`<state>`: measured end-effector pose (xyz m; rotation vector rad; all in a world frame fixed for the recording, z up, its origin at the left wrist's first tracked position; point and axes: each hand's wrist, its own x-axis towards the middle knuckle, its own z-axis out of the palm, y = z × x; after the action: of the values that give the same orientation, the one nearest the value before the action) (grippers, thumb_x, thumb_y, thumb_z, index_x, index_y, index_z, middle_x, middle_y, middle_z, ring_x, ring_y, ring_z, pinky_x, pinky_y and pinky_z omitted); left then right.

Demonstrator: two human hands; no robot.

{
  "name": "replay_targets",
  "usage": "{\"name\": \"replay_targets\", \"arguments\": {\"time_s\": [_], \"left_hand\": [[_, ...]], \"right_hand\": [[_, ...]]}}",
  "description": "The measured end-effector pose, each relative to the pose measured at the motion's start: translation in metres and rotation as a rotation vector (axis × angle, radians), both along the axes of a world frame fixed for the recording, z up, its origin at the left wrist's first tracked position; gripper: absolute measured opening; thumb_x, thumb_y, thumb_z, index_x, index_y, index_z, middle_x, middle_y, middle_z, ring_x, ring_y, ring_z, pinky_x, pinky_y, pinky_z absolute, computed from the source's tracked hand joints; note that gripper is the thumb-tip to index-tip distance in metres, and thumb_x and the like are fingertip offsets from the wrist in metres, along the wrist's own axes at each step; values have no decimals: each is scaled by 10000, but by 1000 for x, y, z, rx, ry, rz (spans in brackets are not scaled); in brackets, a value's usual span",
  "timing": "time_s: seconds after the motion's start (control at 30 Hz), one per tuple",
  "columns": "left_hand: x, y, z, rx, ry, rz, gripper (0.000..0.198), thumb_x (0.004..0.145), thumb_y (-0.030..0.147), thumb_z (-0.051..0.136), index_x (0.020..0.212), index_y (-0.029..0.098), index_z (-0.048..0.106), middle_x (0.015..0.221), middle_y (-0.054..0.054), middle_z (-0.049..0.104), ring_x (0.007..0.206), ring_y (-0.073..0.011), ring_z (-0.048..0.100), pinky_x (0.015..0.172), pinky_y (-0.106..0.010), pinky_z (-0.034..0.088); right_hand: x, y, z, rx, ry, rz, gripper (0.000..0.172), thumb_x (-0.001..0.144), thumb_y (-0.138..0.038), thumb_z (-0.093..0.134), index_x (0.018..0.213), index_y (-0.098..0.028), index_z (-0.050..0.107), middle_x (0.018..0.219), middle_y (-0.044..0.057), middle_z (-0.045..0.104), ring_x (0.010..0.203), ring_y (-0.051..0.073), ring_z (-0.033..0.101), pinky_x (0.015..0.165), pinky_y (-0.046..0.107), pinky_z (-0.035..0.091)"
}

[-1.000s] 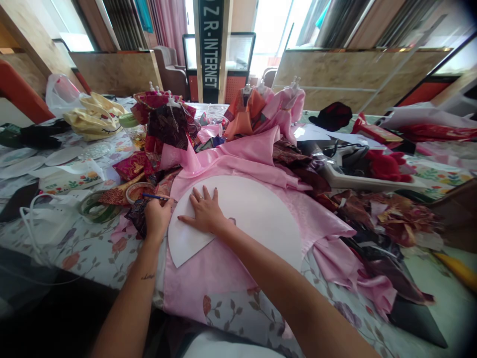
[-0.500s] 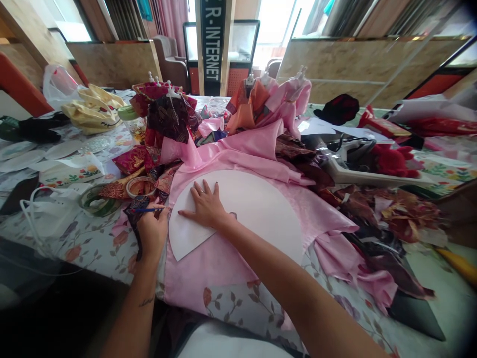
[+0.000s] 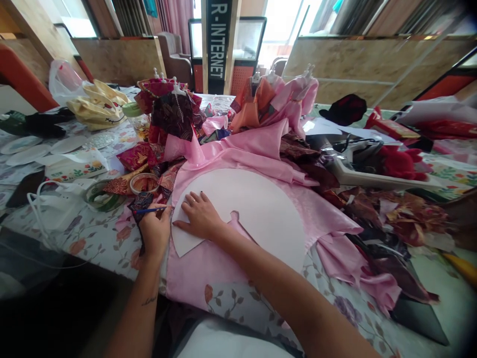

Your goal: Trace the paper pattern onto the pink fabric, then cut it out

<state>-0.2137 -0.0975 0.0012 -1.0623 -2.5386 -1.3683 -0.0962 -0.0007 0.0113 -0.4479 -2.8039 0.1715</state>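
Observation:
A white half-round paper pattern [image 3: 257, 209] lies on pink satin fabric [image 3: 208, 268] spread over the table. My right hand [image 3: 199, 216] rests flat on the pattern's left part, fingers spread, pressing it down. My left hand [image 3: 153, 229] is closed around a blue pen [image 3: 149, 210] at the pattern's left edge, the pen lying roughly level and pointing left.
Rolls of tape [image 3: 143, 183] and dark brocade scraps [image 3: 138, 203] lie just left of my left hand. Small dressed mannequins [image 3: 173, 112] and piled fabrics stand behind. A white tray [image 3: 357, 179] with a red item sits to the right. The floral tablecloth [image 3: 93, 238] shows at left.
My left hand with the pen has slid down the pattern's left edge toward me. My right hand has shifted slightly left and nearer on the pattern. The camera tilted a little.

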Motion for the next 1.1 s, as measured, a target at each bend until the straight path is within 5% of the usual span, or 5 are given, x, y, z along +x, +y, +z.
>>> {"name": "replay_targets", "arguments": {"time_s": [0.47, 0.8, 1.1], "left_hand": [[19, -29, -6, 87, -94, 84, 170, 763, 318, 631, 786, 150, 646, 717, -65, 688, 682, -199, 652, 651, -289, 491], [40, -52, -11, 73, 84, 117, 141, 811, 275, 622, 844, 145, 665, 777, -73, 714, 692, -194, 659, 665, -293, 493], [54, -72, -16, 56, 343, 1, 88, 837, 230, 613, 820, 146, 634, 823, -97, 718, 780, -227, 661, 799, -384, 490]], "right_hand": [[-2, 1, -7, 17, 45, -3, 566, 876, -635, 420, 1024, -127, 619, 1179, 178, 581, 1168, 323, 458, 1009, 502, 291], [-2, 0, -7, 18, 55, -5, 591, 881, -645, 391, 1024, -120, 621, 1179, 180, 586, 1153, 328, 470, 1002, 500, 299], [-2, 1, -7, 14, 45, -3, 578, 889, -627, 396, 1054, -120, 617, 1195, 181, 579, 1167, 329, 459, 1006, 502, 291]]}}
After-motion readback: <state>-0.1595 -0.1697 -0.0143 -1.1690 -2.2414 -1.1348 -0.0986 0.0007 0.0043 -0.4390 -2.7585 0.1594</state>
